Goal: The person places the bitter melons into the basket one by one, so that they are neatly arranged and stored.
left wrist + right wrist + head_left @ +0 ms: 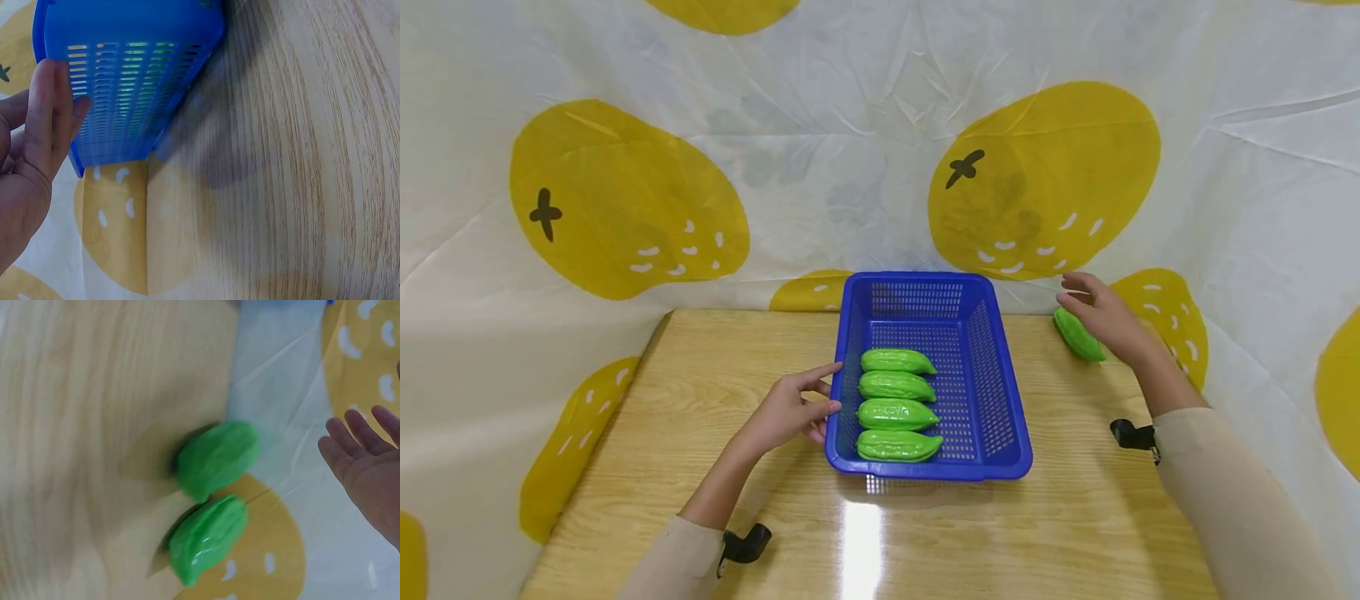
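Several glossy green bitter melons (897, 414) lie side by side in the left part of a blue plastic basket (928, 471). My left hand (793, 408) touches the basket's left side near the rim; in the left wrist view its fingers (47, 112) lie fairly straight against the outer wall. At the far right, my right hand (1105, 317) is raised over a loose bitter melon (1077, 337), with nothing in its grasp. The right wrist view shows two loose bitter melons, an upper one (219, 459) and a lower one (209, 537), apart from the spread fingers.
The basket stands on a wooden table (737, 350). Behind and at both sides hangs a white cloth (820, 192) with large yellow fruit prints, meeting the table's back edge. Black wrist mounts sit at the left cuff (745, 546) and the right cuff (1131, 433).
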The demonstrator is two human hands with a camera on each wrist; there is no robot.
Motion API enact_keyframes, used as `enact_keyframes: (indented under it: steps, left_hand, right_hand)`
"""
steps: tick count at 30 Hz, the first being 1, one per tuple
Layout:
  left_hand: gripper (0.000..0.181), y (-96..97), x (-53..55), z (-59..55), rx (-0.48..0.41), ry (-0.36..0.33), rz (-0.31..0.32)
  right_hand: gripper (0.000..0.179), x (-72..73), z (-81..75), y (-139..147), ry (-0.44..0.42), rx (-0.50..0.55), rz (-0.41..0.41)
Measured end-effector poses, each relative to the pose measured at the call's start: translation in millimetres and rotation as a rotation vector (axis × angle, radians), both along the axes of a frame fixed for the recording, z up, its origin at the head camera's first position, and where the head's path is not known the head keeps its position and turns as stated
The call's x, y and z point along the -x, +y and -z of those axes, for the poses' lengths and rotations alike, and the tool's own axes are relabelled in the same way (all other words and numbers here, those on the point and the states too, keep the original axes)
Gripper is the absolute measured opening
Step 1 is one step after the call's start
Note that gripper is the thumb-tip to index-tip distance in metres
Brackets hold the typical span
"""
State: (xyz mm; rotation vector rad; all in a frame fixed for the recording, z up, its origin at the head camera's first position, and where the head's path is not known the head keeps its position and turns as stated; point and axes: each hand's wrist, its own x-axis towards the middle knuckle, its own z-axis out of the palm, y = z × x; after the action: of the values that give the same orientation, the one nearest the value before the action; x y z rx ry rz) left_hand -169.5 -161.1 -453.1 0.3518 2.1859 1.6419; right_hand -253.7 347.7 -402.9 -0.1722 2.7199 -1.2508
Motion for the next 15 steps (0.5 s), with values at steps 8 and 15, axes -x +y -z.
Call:
enact_keyframes:
  steps: [8, 15]
  left_hand:
    - [0.066, 0.5, 0.1, 1.1, -0.001, -0.002, 0.006]
    - [0.065, 1.1, -1.0, 0.4, 0.001, -0.004, -0.004]
  right_hand:
    - [0.086, 4.5, 24.4, 20.8, -0.026, -0.110, 0.065]
    - [0.088, 10.1, 44.2, 26.6, -0.042, -0.205, 0.051]
